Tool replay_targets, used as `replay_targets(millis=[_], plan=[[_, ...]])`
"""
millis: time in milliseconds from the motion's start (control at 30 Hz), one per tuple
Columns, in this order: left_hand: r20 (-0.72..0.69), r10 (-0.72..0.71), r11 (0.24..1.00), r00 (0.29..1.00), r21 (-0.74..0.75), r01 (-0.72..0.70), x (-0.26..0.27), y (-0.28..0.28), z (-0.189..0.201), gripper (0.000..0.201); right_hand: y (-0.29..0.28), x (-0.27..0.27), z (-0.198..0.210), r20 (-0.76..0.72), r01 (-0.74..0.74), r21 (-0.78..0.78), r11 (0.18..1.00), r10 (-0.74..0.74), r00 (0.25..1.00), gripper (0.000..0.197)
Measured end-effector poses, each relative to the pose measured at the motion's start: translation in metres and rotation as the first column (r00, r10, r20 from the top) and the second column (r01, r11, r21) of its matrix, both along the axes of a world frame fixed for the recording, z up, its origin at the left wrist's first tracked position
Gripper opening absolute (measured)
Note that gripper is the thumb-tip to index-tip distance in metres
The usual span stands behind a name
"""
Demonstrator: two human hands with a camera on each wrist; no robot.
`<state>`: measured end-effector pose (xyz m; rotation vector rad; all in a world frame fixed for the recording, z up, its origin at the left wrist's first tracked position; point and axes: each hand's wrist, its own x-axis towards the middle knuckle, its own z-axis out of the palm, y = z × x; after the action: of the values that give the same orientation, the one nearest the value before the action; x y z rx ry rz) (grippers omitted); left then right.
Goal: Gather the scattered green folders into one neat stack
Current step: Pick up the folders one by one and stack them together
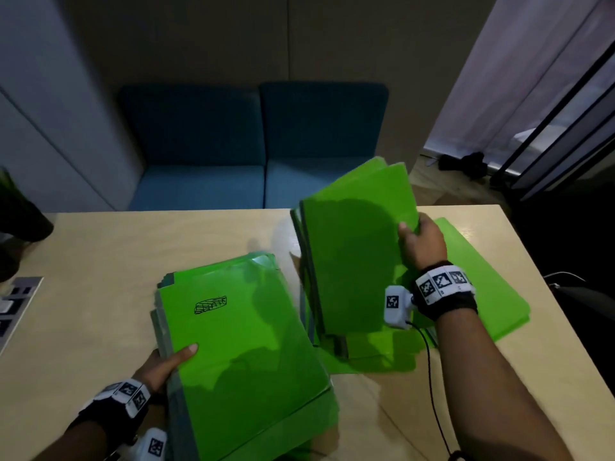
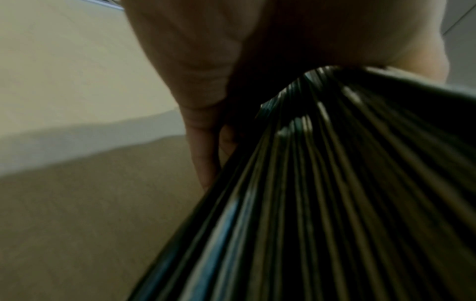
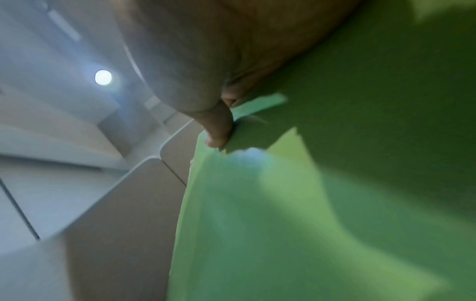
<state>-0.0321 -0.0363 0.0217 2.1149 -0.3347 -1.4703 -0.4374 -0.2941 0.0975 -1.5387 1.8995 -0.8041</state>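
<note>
Head view: at lower centre the left hand grips a thick folder stack, long axis running from upper left to lower right. At right, the right hand pinches a raised folder bundle, tilted nearly upright over flat folders on the table.

Left wrist view: fingers curl under the stack's fanned edges.

Right wrist view: the thumb presses green covers.

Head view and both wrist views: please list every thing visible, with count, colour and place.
left bundle of folders: several, green, near table edge, scribble on top
right bundle of folders: several, green, tilted up, right of centre
loose folders: count unclear, green, flat on table, far right
table: one, pale wood
sofa: one, blue, behind table
cable: one, black, along right forearm
left hand: grips left bundle
right hand: grips right bundle
</note>
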Motion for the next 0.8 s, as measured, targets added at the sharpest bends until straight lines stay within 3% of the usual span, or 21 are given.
replay_targets(millis=[67, 133, 200, 267, 333, 400, 500, 567, 633, 733, 800], plan=[[0.007, -0.008, 1.000, 1.000, -0.009, 0.008, 0.011, 0.003, -0.015, 0.097, 0.006, 0.013, 0.002, 0.099, 0.019, 0.010, 1.000, -0.020, 0.995, 0.033], [0.046, -0.058, 0.998, 0.997, -0.027, 0.059, 0.049, 0.012, -0.089, 0.118, 0.020, 0.028, -0.016, 0.140, -0.047, 0.111, 0.993, 0.031, 0.990, 0.047], [0.046, -0.080, 0.997, 0.996, -0.015, 0.080, 0.074, 0.017, -0.137, 0.126, 0.042, 0.046, -0.046, 0.162, -0.128, 0.253, 0.959, 0.088, 0.983, 0.071], [0.068, -0.112, 0.994, 0.991, -0.003, 0.113, 0.066, 0.015, -0.121, 0.133, 0.067, 0.064, -0.071, 0.099, -0.196, 0.377, 0.906, 0.171, 0.980, 0.064], [0.100, -0.154, 0.987, 0.983, -0.029, 0.158, 0.043, 0.011, -0.069, 0.144, 0.090, 0.084, -0.089, 0.061, -0.209, 0.453, 0.866, 0.204, 0.977, 0.057], [0.113, -0.190, 0.977, 0.975, -0.080, 0.200, 0.022, 0.006, -0.023, 0.142, 0.108, 0.104, -0.097, 0.054, -0.212, 0.497, 0.842, 0.214, 0.975, 0.060], [0.123, -0.250, 0.966, 0.960, -0.036, 0.256, 0.010, 0.002, -0.001, 0.090, 0.123, 0.132, -0.100, -0.029, -0.345, 0.539, 0.768, 0.426, 0.904, 0.058], [0.129, -0.173, 0.985, 0.977, -0.003, 0.174, 0.012, -0.001, -0.005, 0.063, 0.131, 0.148, -0.102, -0.028, -0.412, 0.561, 0.717, 0.515, 0.857, 0.062], [0.108, -0.166, 0.986, 0.980, 0.023, 0.164, 0.018, 0.003, -0.008, 0.079, 0.132, 0.159, -0.102, -0.079, -0.424, 0.585, 0.692, 0.569, 0.819, 0.062], [0.000, -0.206, 0.979, 0.979, -0.007, 0.206, 0.029, 0.011, -0.021, 0.117, 0.117, 0.166, -0.088, -0.258, -0.406, 0.682, 0.609, 0.719, 0.645, 0.052], [-0.021, -0.177, 0.984, 0.984, 0.009, 0.178, 0.047, 0.018, -0.067, 0.133, 0.097, 0.170, -0.071, -0.349, -0.387, 0.694, 0.607, 0.754, 0.556, 0.052]])
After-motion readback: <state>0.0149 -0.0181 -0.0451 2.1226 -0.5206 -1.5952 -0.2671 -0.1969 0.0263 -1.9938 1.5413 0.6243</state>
